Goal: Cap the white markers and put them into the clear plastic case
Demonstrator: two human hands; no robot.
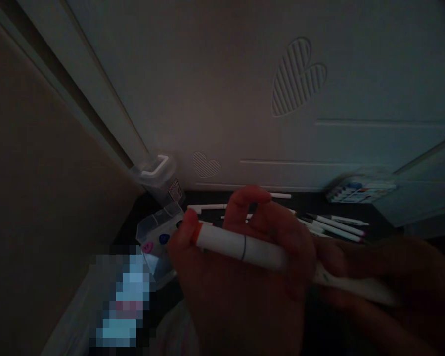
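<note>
Head view showed the left hand (241, 277) raised mid-frame, its thumb and curled fingers (244, 200) pinching a white marker (237, 245) near the orange-banded end, just right of a clear box (159, 235) and in front of loose pens (335, 225) on a dark surface. The marker was a slim white barrel with a thin dark ring, its long axis slanting from the orange end at upper left down to lower right. There the right hand (400, 277) met its tail, too dim to tell whether those fingers gripped it.

The left hand (241, 282) and right hand (393, 282) are showing bare in dim light, both wrists running uncovered toward the near edge.
</note>
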